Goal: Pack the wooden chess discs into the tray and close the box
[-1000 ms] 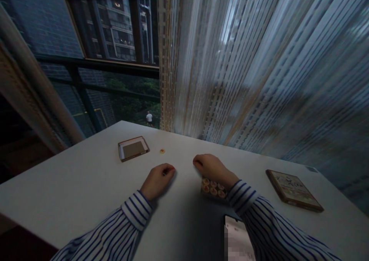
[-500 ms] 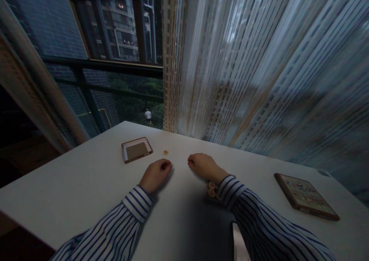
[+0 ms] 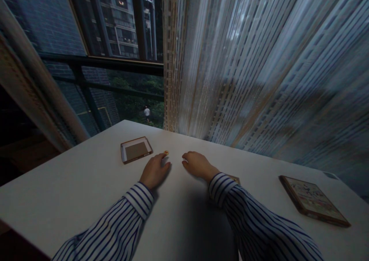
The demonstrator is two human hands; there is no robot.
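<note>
A small round wooden game piece with a dark mark lies on the white table. The fingertips of my left hand reach its near edge, seeming to touch it. That hand is open, its thumb held apart from the fingers. To the right, my right hand hovers low over the table, thumb and fingers parted, with nothing visible between them. Beneath the right sleeve a brown box shows only its far corner; the sleeve hides the rest.
A shallow open box with a grey-brown bottom stands left of the piece. A flat box with a printed picture lies at the right of the white table. Curtains hang along the far edge. Outside, a person is visible.
My left hand's fingers have opened and stretched forward to the piece. My right hand has shifted slightly left and its fingers have parted. The right sleeve now covers the round pieces in the brown box.
</note>
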